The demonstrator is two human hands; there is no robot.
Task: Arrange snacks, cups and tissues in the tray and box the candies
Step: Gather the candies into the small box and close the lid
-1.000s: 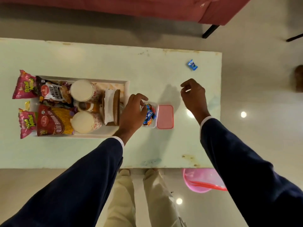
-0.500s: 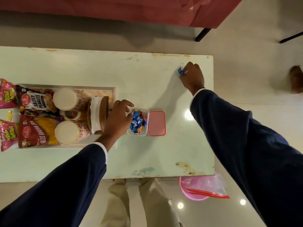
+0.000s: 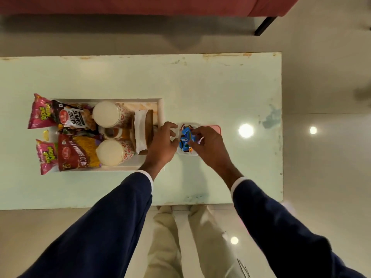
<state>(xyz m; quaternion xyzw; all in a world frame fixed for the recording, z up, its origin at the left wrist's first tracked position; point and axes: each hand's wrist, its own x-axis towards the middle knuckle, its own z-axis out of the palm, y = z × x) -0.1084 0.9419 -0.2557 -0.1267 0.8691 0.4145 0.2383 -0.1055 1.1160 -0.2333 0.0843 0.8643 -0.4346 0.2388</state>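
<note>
The tray (image 3: 160, 109) looks finished to me: snack packets (image 3: 78, 149), two cups (image 3: 109, 152) and the tissues (image 3: 140, 131) all sit inside it, just beyond the left hand's knuckles. What remains is the candy. The left hand (image 3: 163, 144) curls its fingertips against the near wall of the small clear box (image 3: 187, 154), steadying it. The right hand (image 3: 208, 146) is over the box from the other side, fingers bent down among the blue candies (image 3: 186, 137); whether it pinches one or has let go I cannot tell. The pink lid (image 3: 215, 128) lies just past the right hand's fingers, off the box, so I'd judge closing is the last step.
</note>
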